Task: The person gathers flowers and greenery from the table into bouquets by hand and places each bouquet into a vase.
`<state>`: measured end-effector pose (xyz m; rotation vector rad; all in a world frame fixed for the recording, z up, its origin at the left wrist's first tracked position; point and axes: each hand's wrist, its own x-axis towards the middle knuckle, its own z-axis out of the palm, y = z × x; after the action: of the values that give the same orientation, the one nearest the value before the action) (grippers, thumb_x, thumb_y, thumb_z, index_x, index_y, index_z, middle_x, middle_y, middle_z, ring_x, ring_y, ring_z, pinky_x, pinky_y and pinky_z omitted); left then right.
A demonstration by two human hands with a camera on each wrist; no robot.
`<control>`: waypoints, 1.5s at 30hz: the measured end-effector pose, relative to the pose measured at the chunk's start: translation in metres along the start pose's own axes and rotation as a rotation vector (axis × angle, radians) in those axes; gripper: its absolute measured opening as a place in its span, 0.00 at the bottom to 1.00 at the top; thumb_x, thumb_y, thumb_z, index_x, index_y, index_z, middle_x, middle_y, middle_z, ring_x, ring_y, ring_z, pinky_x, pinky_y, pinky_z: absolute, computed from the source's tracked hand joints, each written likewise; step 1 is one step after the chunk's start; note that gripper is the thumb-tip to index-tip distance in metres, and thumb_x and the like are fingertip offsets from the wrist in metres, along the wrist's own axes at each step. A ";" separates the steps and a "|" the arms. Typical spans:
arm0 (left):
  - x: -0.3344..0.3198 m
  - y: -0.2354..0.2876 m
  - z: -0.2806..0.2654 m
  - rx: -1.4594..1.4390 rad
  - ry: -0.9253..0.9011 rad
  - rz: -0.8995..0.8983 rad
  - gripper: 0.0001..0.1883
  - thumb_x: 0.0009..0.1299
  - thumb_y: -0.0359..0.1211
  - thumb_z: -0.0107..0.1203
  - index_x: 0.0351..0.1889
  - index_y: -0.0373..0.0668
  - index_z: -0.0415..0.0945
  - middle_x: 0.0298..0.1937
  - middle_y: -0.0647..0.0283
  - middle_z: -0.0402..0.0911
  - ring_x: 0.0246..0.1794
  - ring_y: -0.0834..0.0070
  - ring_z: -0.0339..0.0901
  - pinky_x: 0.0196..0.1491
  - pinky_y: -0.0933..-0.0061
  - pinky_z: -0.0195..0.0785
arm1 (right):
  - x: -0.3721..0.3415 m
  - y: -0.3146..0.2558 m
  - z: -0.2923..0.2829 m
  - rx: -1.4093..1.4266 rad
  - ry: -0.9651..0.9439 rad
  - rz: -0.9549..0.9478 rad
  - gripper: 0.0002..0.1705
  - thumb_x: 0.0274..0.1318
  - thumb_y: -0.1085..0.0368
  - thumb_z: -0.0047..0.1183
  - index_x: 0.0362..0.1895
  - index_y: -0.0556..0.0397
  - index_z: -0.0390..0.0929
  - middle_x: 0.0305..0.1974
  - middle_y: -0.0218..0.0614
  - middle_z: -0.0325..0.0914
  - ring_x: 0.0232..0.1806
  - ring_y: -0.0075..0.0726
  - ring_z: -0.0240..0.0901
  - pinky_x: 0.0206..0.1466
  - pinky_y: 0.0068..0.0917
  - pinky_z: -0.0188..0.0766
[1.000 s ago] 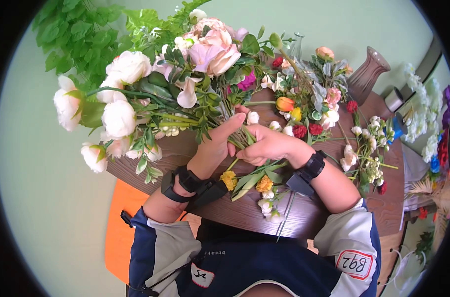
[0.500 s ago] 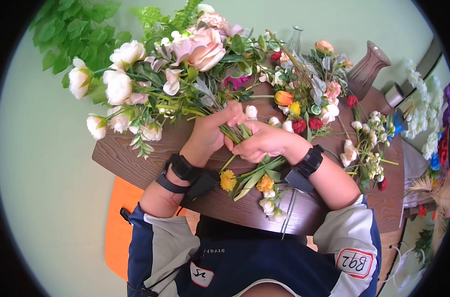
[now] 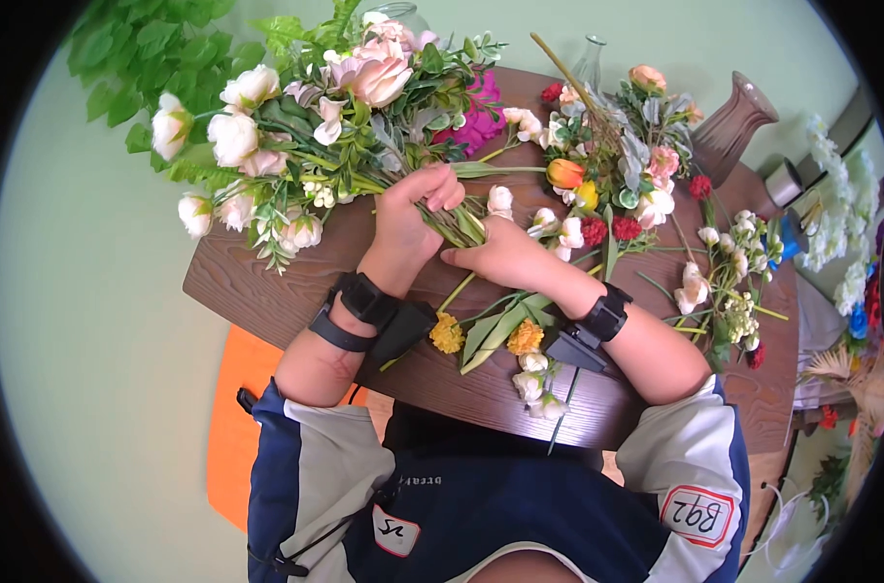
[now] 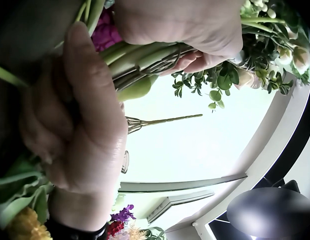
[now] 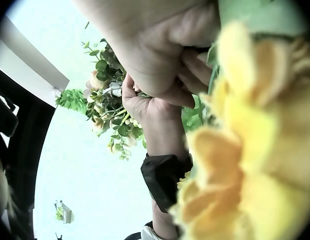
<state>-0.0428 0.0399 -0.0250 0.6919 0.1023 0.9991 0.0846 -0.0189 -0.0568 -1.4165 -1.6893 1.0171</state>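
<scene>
In the head view, the left hand (image 3: 408, 228) grips a large bouquet (image 3: 316, 146) of pink and white flowers by its stems, fingers curled round them. The blooms lean to the upper left. Just to the right, the right hand (image 3: 505, 255) holds the lower stems (image 3: 459, 225), its thumb along them. The left wrist view has the left hand (image 4: 180, 27) round the green and brown stems (image 4: 140, 65), with the right hand (image 4: 87, 120) beside their lower part. A large yellow flower (image 5: 255, 150) covers much of the right wrist view, hiding some fingers.
On the brown table (image 3: 257, 277) lie yellow flowers (image 3: 447, 332), white buds (image 3: 529, 387), a magenta bloom (image 3: 481, 117) and mixed flowers at right. A ribbed vase (image 3: 731, 126) and a clear glass vase (image 3: 590, 63) stand at the back.
The bouquet's blooms have shifted slightly up and left from the one-second-old view, uncovering more of the magenta bloom. The two hands, close together before, now sit a little farther apart along the stems.
</scene>
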 end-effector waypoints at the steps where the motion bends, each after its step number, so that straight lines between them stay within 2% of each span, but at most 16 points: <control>1: -0.001 0.000 0.000 0.000 0.001 0.000 0.05 0.63 0.22 0.43 0.26 0.41 0.64 0.15 0.72 0.57 0.16 0.84 0.53 0.26 0.82 0.49 | -0.001 -0.002 -0.001 0.000 -0.030 0.044 0.19 0.43 0.55 0.58 0.26 0.62 0.75 0.19 0.46 0.74 0.21 0.40 0.71 0.29 0.33 0.68; 3: -0.001 -0.001 0.000 -0.041 -0.041 -0.006 0.04 0.63 0.23 0.43 0.27 0.40 0.66 0.15 0.71 0.57 0.15 0.84 0.53 0.26 0.82 0.50 | 0.000 -0.002 -0.003 0.000 -0.059 0.089 0.20 0.43 0.55 0.59 0.29 0.62 0.75 0.21 0.47 0.74 0.24 0.42 0.72 0.33 0.34 0.68; 5: -0.002 0.000 -0.002 0.006 -0.054 0.001 0.05 0.63 0.23 0.42 0.25 0.41 0.64 0.15 0.71 0.57 0.16 0.83 0.53 0.27 0.81 0.50 | 0.001 -0.001 -0.005 -0.003 -0.134 0.056 0.15 0.46 0.60 0.59 0.36 0.56 0.76 0.28 0.37 0.77 0.30 0.30 0.71 0.39 0.27 0.66; 9: -0.006 -0.002 -0.006 0.207 -0.024 0.128 0.12 0.66 0.27 0.40 0.19 0.42 0.58 0.17 0.70 0.55 0.21 0.80 0.54 0.31 0.80 0.49 | -0.008 -0.016 -0.007 -0.125 0.011 -0.055 0.19 0.43 0.63 0.61 0.40 0.56 0.74 0.32 0.41 0.76 0.34 0.37 0.72 0.41 0.28 0.66; 11: -0.007 -0.001 -0.003 0.265 0.011 0.186 0.13 0.67 0.28 0.39 0.18 0.43 0.56 0.17 0.70 0.54 0.22 0.80 0.53 0.32 0.80 0.49 | -0.008 -0.019 -0.002 -0.274 0.346 -0.436 0.25 0.39 0.66 0.62 0.45 0.56 0.69 0.38 0.45 0.73 0.40 0.47 0.71 0.43 0.32 0.67; 12: -0.008 -0.002 -0.002 0.323 0.054 0.237 0.15 0.67 0.29 0.39 0.17 0.43 0.54 0.18 0.69 0.54 0.24 0.79 0.53 0.33 0.79 0.49 | -0.010 -0.027 -0.006 -0.416 0.358 -0.534 0.30 0.38 0.70 0.61 0.49 0.56 0.65 0.42 0.49 0.70 0.45 0.54 0.68 0.46 0.37 0.66; 15: -0.013 -0.002 0.005 0.305 0.050 0.199 0.15 0.68 0.30 0.39 0.17 0.43 0.54 0.18 0.69 0.54 0.24 0.78 0.53 0.34 0.78 0.50 | -0.018 -0.046 -0.002 -0.372 0.359 -0.542 0.28 0.38 0.70 0.59 0.46 0.59 0.63 0.40 0.52 0.69 0.46 0.58 0.65 0.48 0.42 0.63; 17: -0.016 -0.004 0.010 0.208 0.006 0.171 0.15 0.68 0.30 0.39 0.17 0.43 0.55 0.18 0.69 0.54 0.24 0.78 0.53 0.35 0.77 0.50 | -0.019 -0.046 0.000 -0.307 0.349 -0.513 0.26 0.38 0.71 0.57 0.45 0.59 0.62 0.36 0.53 0.70 0.41 0.61 0.68 0.43 0.44 0.66; 19: -0.016 -0.008 0.012 0.112 -0.039 0.144 0.15 0.68 0.31 0.39 0.18 0.44 0.55 0.18 0.69 0.55 0.24 0.77 0.54 0.36 0.76 0.50 | -0.022 -0.050 -0.006 -0.269 0.210 -0.231 0.24 0.38 0.72 0.55 0.43 0.60 0.62 0.30 0.54 0.71 0.34 0.62 0.70 0.36 0.45 0.68; 23: -0.014 -0.015 0.006 0.226 -0.104 0.146 0.13 0.68 0.31 0.40 0.20 0.43 0.57 0.19 0.69 0.56 0.27 0.77 0.56 0.39 0.76 0.51 | -0.014 -0.034 -0.010 -0.264 0.178 -0.333 0.23 0.38 0.72 0.55 0.42 0.60 0.63 0.26 0.54 0.72 0.30 0.63 0.71 0.32 0.46 0.68; 25: -0.015 -0.018 0.008 0.377 -0.019 0.111 0.12 0.68 0.31 0.41 0.22 0.42 0.58 0.20 0.68 0.58 0.29 0.76 0.58 0.43 0.76 0.52 | -0.011 -0.030 -0.010 -0.282 0.230 -0.321 0.17 0.38 0.74 0.53 0.37 0.59 0.65 0.23 0.52 0.71 0.29 0.60 0.71 0.30 0.38 0.67; 33: -0.017 -0.016 0.005 0.399 -0.066 0.089 0.08 0.67 0.30 0.46 0.26 0.39 0.65 0.27 0.66 0.67 0.32 0.78 0.65 0.43 0.77 0.57 | -0.012 -0.033 -0.019 -0.363 0.250 -0.328 0.14 0.38 0.74 0.56 0.35 0.57 0.72 0.30 0.51 0.75 0.33 0.58 0.72 0.32 0.37 0.70; 35: -0.017 -0.015 0.003 0.605 -0.057 0.069 0.08 0.67 0.30 0.46 0.26 0.40 0.65 0.26 0.67 0.68 0.33 0.80 0.65 0.43 0.78 0.57 | -0.012 -0.032 -0.023 -0.373 0.226 -0.341 0.14 0.39 0.74 0.56 0.35 0.57 0.72 0.30 0.50 0.76 0.33 0.57 0.72 0.33 0.36 0.70; 40: -0.016 -0.015 -0.015 0.693 -0.091 0.014 0.07 0.66 0.29 0.48 0.26 0.41 0.65 0.28 0.67 0.68 0.35 0.80 0.66 0.44 0.79 0.57 | -0.011 -0.027 -0.027 -0.363 0.178 -0.384 0.12 0.39 0.75 0.54 0.35 0.56 0.73 0.29 0.48 0.76 0.34 0.55 0.73 0.34 0.34 0.70; 43: -0.012 -0.013 -0.016 0.714 -0.167 0.076 0.06 0.64 0.28 0.50 0.27 0.41 0.65 0.29 0.67 0.69 0.36 0.78 0.66 0.46 0.77 0.58 | -0.013 -0.031 -0.027 -0.317 0.198 -0.375 0.12 0.39 0.76 0.53 0.33 0.57 0.72 0.28 0.47 0.76 0.33 0.54 0.73 0.34 0.35 0.70; 45: -0.003 -0.013 -0.013 0.571 -0.390 0.108 0.07 0.63 0.28 0.52 0.29 0.42 0.64 0.29 0.66 0.68 0.37 0.75 0.67 0.46 0.74 0.59 | -0.013 -0.029 -0.028 -0.267 0.202 -0.400 0.12 0.39 0.72 0.54 0.33 0.55 0.71 0.25 0.48 0.74 0.31 0.57 0.72 0.34 0.40 0.70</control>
<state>-0.0403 0.0391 -0.0431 1.4165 0.0057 0.9236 0.0985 -0.0308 -0.0188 -1.2210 -1.9024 0.4273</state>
